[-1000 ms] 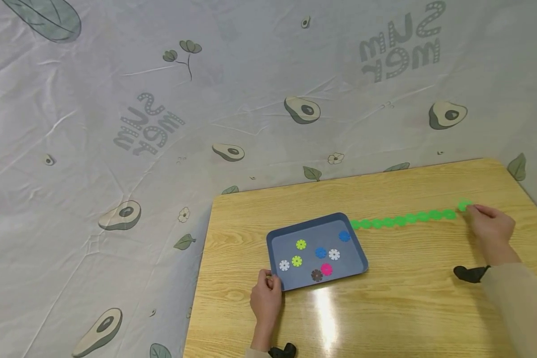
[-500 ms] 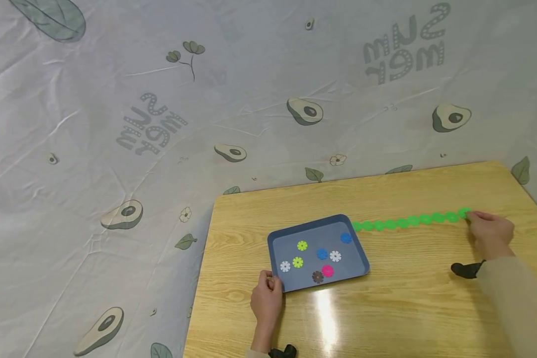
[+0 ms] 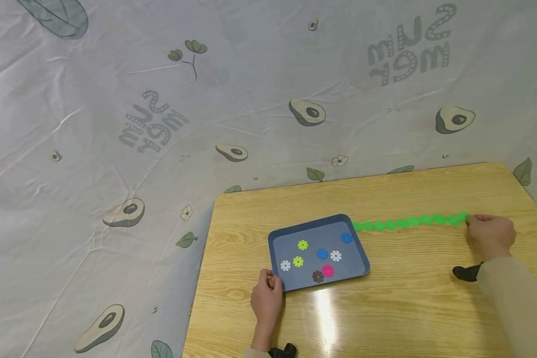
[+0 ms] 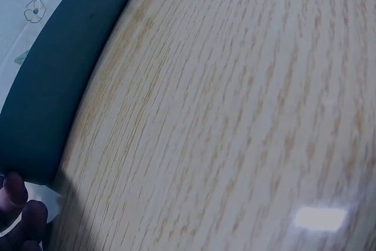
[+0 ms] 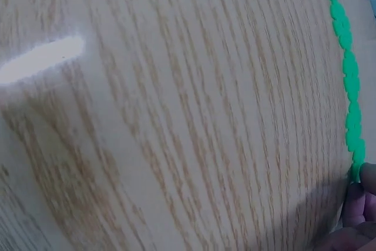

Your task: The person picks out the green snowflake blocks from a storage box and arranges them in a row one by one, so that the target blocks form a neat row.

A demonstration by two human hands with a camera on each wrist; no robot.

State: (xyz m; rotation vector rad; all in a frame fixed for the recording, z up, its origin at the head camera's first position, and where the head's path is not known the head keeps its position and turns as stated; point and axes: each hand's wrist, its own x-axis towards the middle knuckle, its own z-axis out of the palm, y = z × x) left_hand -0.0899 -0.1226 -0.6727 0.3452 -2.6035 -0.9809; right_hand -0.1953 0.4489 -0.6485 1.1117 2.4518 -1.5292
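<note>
At the right end of a row of green notched discs (image 3: 413, 221), my right hand (image 3: 492, 233) pinches the last green disc (image 3: 463, 217) between thumb and fingers. The right wrist view also shows the green row (image 5: 351, 77) running down to the fingertips. My left hand (image 3: 267, 298) grips the near left corner of a blue-grey tray (image 3: 291, 284). From the left wrist, the tray's outer wall (image 4: 53, 86) is visible with fingertips against its corner. Inside the tray lie lime discs (image 3: 302, 245), blue discs (image 3: 322, 254), white discs (image 3: 336, 256), a pink disc (image 3: 328, 270) and a brown disc (image 3: 317, 276).
The left end of the green row meets the tray's right edge. Everything stands on a wood-grain table (image 3: 398, 308), backed by a pale printed cloth (image 3: 250, 74). Light glares off the table in front of the tray.
My right hand has brought the green disc down and left, from just apart to against the row's right end. The left hand stays at the tray corner.
</note>
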